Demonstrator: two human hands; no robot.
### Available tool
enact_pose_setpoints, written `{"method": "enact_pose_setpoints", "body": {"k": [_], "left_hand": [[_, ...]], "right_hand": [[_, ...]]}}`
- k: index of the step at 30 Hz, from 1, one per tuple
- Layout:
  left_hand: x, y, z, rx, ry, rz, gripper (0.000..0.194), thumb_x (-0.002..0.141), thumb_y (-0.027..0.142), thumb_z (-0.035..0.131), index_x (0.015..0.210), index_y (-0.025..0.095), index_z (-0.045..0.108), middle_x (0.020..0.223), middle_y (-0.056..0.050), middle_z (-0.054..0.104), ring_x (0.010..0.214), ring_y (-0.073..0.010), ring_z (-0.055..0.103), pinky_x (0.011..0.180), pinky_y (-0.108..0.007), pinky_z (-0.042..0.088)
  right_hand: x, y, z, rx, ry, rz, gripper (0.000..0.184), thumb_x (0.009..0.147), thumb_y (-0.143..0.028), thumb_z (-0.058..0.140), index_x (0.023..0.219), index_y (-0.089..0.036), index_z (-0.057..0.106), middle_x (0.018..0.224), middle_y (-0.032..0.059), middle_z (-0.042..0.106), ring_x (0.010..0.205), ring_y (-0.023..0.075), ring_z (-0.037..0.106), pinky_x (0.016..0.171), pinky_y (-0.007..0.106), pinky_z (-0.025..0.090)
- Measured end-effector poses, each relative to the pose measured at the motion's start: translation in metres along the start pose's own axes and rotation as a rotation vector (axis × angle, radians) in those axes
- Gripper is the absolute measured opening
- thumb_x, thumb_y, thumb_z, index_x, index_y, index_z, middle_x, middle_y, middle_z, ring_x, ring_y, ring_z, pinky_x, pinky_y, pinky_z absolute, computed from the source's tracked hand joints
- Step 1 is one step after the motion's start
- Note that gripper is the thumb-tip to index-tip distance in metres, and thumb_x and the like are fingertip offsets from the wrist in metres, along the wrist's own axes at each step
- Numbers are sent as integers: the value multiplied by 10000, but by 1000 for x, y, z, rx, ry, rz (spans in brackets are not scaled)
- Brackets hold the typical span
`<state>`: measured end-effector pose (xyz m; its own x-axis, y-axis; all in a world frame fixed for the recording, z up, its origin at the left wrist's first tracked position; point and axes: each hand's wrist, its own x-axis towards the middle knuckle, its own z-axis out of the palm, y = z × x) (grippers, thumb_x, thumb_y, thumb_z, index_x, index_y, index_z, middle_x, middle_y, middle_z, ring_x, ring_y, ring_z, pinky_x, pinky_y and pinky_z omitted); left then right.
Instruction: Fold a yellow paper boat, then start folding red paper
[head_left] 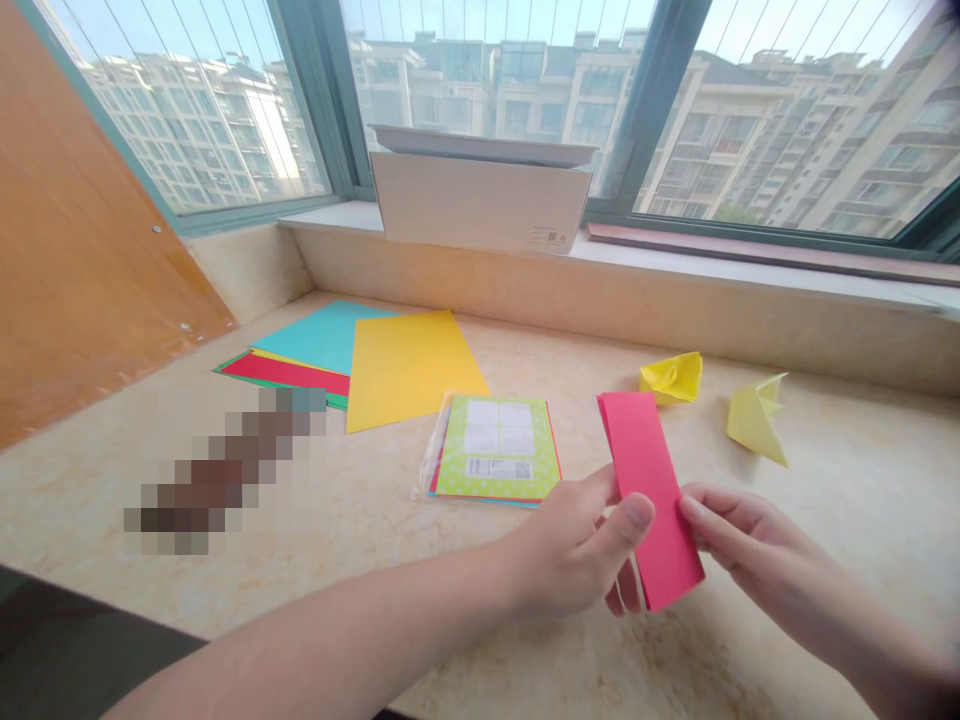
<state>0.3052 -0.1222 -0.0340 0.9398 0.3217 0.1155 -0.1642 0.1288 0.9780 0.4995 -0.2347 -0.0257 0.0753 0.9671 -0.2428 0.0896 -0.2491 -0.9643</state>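
Your left hand (574, 545) holds the folded red paper strip (651, 495) near its lower end, thumb laid across the front face and fingers behind it; the grip is closed on the paper. Your right hand (742, 545) meets the same strip from the other side, fingertips pressed against its right edge, thumb hidden behind the sheet; that grip is likewise pinched on the paper. The strip stands tilted, upper end leaning away from you and to the left, lifted clear of the bench (862, 480).

Just beyond your left hand, a clear-wrapped pack of square papers (495, 450) lies flat on the bench, green dotted face up with a white label and barcode. A blurred patch covers part of the bench to the far left, and what lies under it cannot be told.

Further out, a yellow sheet (409, 368) lies flat, overlapping a turquoise sheet (322, 335), which in turn sits over a red sheet (285, 372) and a green edge beneath. To the right, well apart from that stack, two folded yellow paper figures rest on the bench: a small boat-like one (673, 377) and a pointed one (757, 418) near it.

At the back, a white cardboard box (480, 200) with its lid raised stands on the window sill (750, 265), before the window (210, 110). A wooden panel (75, 250) closes the left side
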Motion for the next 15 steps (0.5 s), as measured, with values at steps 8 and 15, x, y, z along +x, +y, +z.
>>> {"method": "enact_pose_setpoints", "body": {"k": [8,15], "left_hand": [[-2,9,0,50,-39,14,714,946,666,541,1495,234,391,1023,-111,647,569,-102,615,440,-177,480],[-2,6,-1,201,-48,60,660,900,478,722,1435,227,429,1030,-72,659,561,-60,548,475,-165,402]], "right_hand": [[-2,3,6,65,-82,-26,381,1020,-503,528,1080,-207,759,927,88,775,853,246,730,798,382,583],[-2,0,14,-54,39,-123,392,954,-497,647,1272,-271,683,1105,103,766,992,283,727,909,451,586]]}}
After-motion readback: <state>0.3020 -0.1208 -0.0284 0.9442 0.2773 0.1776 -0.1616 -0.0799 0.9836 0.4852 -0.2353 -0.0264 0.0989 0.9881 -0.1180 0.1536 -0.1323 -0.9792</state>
